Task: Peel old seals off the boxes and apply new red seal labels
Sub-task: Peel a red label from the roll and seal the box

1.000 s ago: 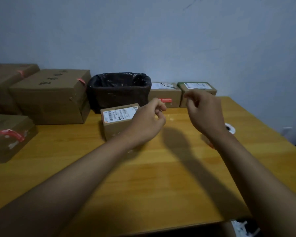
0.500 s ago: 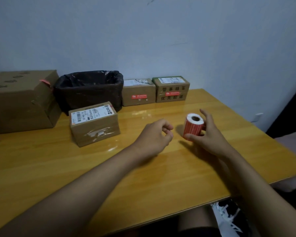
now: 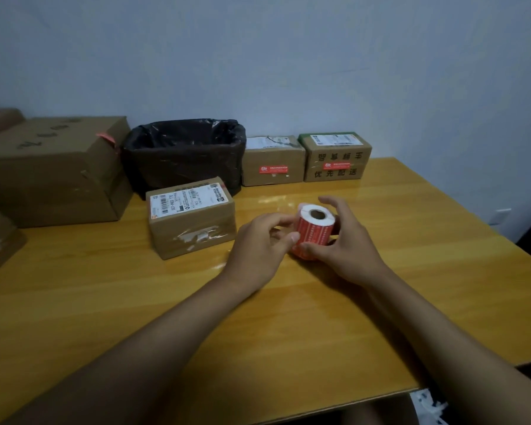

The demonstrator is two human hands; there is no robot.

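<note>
Since half a second ago the left hand [image 3: 259, 240] has crossed the gap to the roll of red seal labels [image 3: 313, 233], which the right hand [image 3: 344, 243] was then holding alone; a second ago neither hand was on it. Now both hands are on the roll, standing on end on the tabletop [image 3: 288, 317] near its middle, with the core hole facing up. The right hand wraps round it from the far and right side, thumb low on the red face; the left hand's thumb and forefinger meet at the roll's left edge, seemingly pinching there. I judge this as the start of freeing a new label, so the peeling part for the nearest box looks finished and the applying part is about to begin.

That nearest box [image 3: 193, 219] lies just left of the hands, its front showing torn pale patches and no red seal. Behind it stands a bin lined with a black bag [image 3: 184, 151], and to the right of that two small boxes [image 3: 273, 162] [image 3: 336, 157] against the wall, each with a red seal on its front.

Whether a label edge is already lifted cannot be told; the fingers cover that spot. Print on the labels is too small to read. Larger boxes [image 3: 52, 170] at the left are partly cut off by the frame.
</note>
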